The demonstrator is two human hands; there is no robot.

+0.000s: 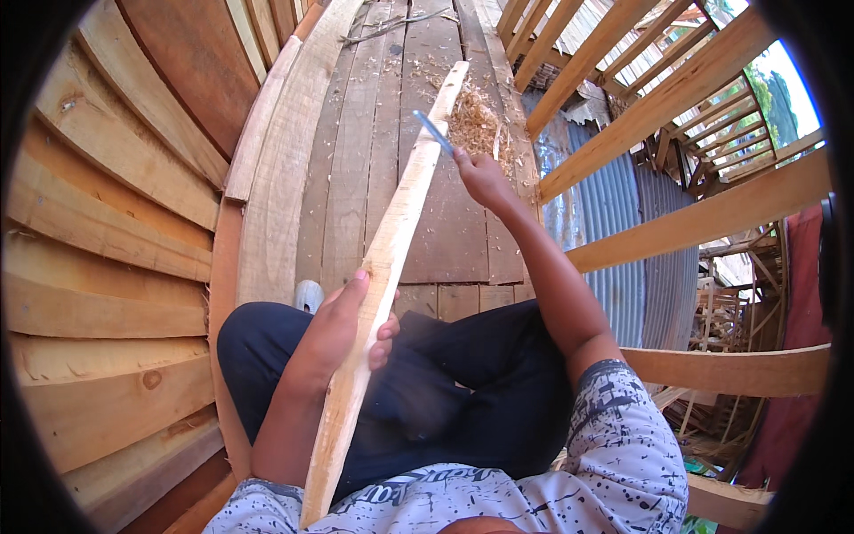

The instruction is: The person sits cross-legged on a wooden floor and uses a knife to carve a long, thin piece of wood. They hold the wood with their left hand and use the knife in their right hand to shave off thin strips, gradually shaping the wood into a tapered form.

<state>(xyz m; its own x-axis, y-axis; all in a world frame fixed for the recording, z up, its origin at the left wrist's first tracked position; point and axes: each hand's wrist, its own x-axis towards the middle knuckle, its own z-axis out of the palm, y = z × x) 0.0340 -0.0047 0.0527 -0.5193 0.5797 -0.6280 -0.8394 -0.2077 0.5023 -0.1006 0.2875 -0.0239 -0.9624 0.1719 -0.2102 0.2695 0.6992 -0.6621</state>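
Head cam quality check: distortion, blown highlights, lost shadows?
Head view: fisheye bends the boards at left, black corners around; sky at upper right looks blown out; dark trousers lose fold detail; wooden strip in the left hand has clear edges; blade in the right hand shows little surface detail.

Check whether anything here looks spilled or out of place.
Yes, mildly: curly wood shavings are heaped and scattered loose on the plank floor, right of the wooden strip's far part, so that patch looks untidy. Nothing else stands out.
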